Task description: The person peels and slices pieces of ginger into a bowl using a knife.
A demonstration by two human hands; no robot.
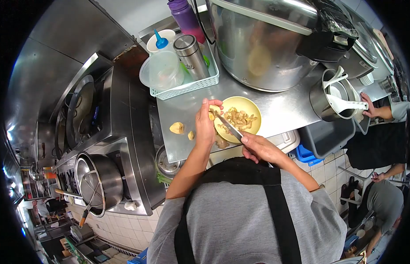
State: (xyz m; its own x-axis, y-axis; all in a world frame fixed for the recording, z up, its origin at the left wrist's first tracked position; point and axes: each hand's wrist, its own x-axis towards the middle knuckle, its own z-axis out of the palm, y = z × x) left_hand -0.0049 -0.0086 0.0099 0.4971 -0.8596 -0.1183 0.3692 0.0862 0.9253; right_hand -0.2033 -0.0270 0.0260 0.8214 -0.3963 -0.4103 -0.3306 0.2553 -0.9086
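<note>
My left hand point(206, 123) is closed around a piece of ginger point(214, 110), held at the left rim of a yellow bowl point(257, 127). My right hand point(260, 148) grips a knife point(230, 126), whose blade crosses over the bowl, its tip close to the ginger. Brownish peelings point(238, 118) lie inside the bowl. To the left on the steel counter point(178, 110) are a larger peeled ginger piece point(177, 128) and a small one point(191, 135). Another unpeeled piece point(221, 142) sits below the bowl, near the counter's front edge.
A basket point(187, 89) with a thermos point(192, 57) and containers stands behind. A large steel cooker point(262, 48) is at the back, a pot point(321, 99) with utensils right. Grey bin point(328, 136) below. Stove and pan point(103, 185) left. Other people at far right.
</note>
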